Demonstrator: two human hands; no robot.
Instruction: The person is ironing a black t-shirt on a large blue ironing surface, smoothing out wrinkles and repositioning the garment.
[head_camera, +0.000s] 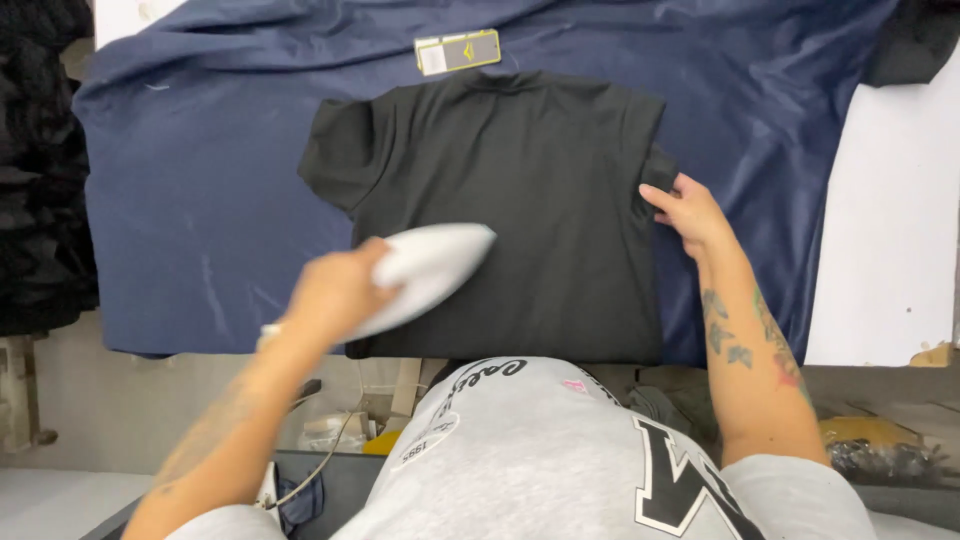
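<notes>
Pressing folded black cotton T-shirt (510, 210): left hand (335, 290) gripping white iron (430, 265), right hand (690, 212) open, pinning sleeve edge.

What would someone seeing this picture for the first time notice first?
A black short-sleeved T-shirt lies flat in the middle of a dark blue cloth-covered ironing surface. The left hand grips a white iron on the shirt's lower left part, while the right hand touches the shirt's right edge by the sleeve. A small yellow and white tag sits just above the collar.
</notes>
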